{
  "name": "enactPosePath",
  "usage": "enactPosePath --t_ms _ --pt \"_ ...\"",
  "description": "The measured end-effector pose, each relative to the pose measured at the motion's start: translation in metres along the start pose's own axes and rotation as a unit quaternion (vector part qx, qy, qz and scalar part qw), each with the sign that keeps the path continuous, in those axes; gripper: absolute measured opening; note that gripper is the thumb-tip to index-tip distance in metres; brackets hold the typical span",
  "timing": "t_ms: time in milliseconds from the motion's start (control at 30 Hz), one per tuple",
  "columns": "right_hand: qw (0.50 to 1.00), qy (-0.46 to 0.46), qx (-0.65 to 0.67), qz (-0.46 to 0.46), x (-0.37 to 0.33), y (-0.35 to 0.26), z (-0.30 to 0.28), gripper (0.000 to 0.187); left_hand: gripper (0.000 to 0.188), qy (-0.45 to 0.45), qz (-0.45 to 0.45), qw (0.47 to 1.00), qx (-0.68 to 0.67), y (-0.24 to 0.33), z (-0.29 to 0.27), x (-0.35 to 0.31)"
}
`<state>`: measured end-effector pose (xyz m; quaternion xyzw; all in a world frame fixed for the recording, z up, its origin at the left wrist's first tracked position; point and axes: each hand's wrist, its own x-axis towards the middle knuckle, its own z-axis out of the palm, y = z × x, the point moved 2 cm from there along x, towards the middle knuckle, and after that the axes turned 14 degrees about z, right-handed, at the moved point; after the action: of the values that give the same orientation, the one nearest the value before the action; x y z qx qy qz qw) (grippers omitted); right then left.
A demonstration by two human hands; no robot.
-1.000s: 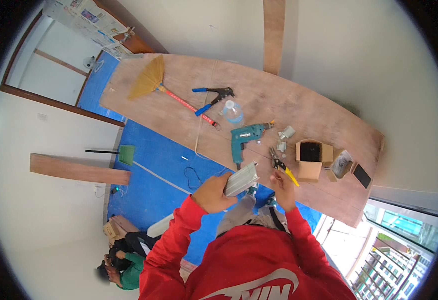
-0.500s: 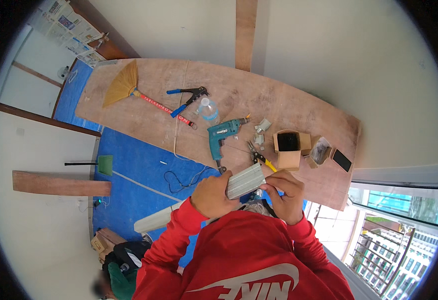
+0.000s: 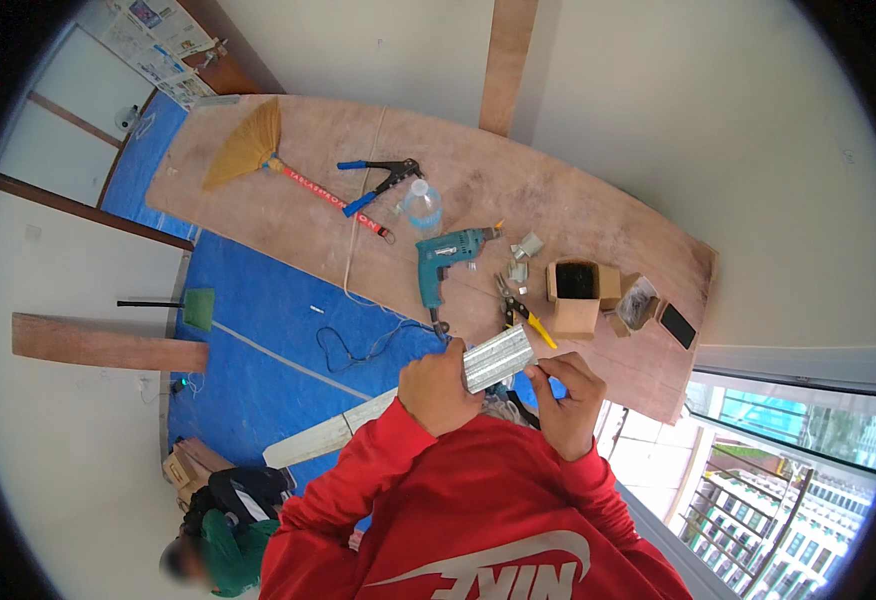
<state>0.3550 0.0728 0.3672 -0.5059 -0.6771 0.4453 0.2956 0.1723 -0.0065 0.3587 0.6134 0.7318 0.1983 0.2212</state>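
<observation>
My left hand (image 3: 436, 388) is wrapped round a ribbed, silvery metal channel (image 3: 499, 358), its end raised in front of my chest. A longer pale length (image 3: 303, 443) shows beyond my left sleeve; whether it is the same piece is hidden by my arm. My right hand (image 3: 570, 400) is closed in a pinch at the channel's right end, thumb and fingertip against its edge. Anything small between those fingers cannot be made out. Just beyond the channel lie yellow-handled snips (image 3: 526, 312) and a teal power drill (image 3: 445, 262) on the plywood tabletop (image 3: 288, 230).
A blue-handled hand riveter (image 3: 383, 185), water bottle (image 3: 422, 207) and broom (image 3: 248, 150) lie farther back. Cut metal bits (image 3: 521, 262), open cardboard boxes (image 3: 575, 312) and a phone (image 3: 677, 326) are at right. A cord (image 3: 358, 352) crosses the blue floor sheet. Someone in green (image 3: 228, 550) is low at left.
The channel's end has tipped slightly, so its ribbed face catches more light. My right fingers have shifted a little on its edge. The person in green shows more at lower left.
</observation>
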Motion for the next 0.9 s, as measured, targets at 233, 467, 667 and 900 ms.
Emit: enactPosePath --t_ms 233,467,667,900 --pt "0.999 0.004 0.01 0.05 -0.002 0.012 0.013 0.014 0.044 0.007 -0.024 0.999 0.031 -0.011 0.022 -0.008" --pt "0.993 -0.01 0.031 0.11 -0.008 0.044 0.031 0.016 0.048 -0.013 -0.062 0.998 0.018 -0.026 0.045 -0.014" --pt "0.942 -0.178 0.192 0.211 0.037 0.154 0.048 0.043 0.056 0.03 -0.083 0.996 0.028 -0.046 0.027 -0.011" --pt "0.853 -0.041 -0.425 0.299 0.051 0.292 0.143 0.133 0.051 -0.032 -0.118 0.992 0.018 -0.049 0.01 -0.009"
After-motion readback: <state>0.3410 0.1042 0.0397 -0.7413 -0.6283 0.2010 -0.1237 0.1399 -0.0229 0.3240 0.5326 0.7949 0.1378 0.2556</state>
